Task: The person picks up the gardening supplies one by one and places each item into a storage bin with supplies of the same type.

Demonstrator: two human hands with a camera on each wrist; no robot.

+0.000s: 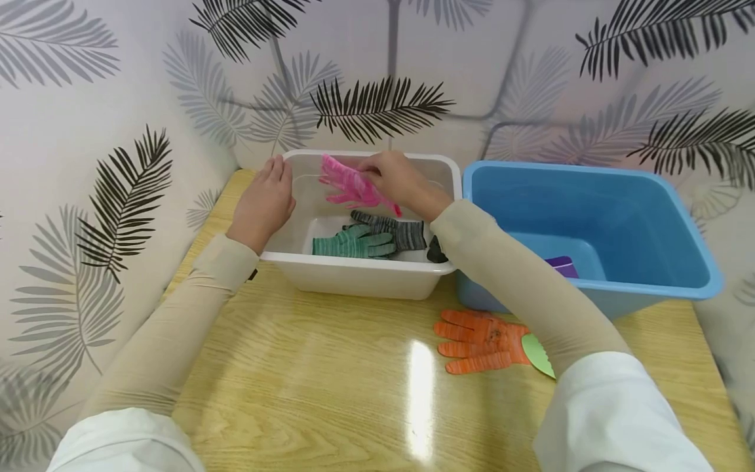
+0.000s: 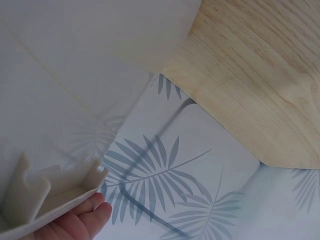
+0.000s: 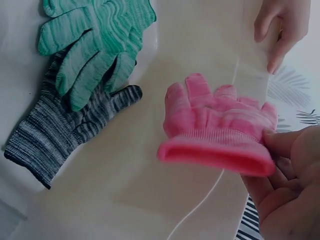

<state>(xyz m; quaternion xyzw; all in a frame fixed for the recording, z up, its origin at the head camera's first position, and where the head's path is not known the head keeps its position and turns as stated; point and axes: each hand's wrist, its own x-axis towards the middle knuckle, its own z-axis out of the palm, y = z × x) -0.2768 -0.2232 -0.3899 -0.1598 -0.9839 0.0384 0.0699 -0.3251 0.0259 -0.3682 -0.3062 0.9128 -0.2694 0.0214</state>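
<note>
Pinching the cuff of a pink knit glove [image 3: 215, 120] at one side, thumb against fingers, the right hand [image 1: 398, 180] holds it up inside a white plastic basin [image 1: 354, 263]. The left hand [image 1: 265, 203] grips the basin's rim on its own side; in the left wrist view only fingertips show beneath the lip, the rest being cut off. Below the right hand and the pink glove lie a green striped glove [image 1: 342, 244] and, partly covered by it, a gray-and-black striped glove [image 1: 409, 234]. Beside the right forearm, a dark item [image 1: 435, 252] in the basin is half hidden by the sleeve and cannot be made out. To the right of the right hand, a blue plastic basin [image 1: 566, 196] is partly blocked by that forearm; its near rim cuts off a purple item [image 1: 564, 266]. Nearer the body than both hands, an orange glove [image 1: 480, 342] lies on the wooden table [image 1: 307, 367], a lime-green piece [image 1: 535, 354] at its wrist end running under the forearm; whether that is its cuff is hard to tell.
</note>
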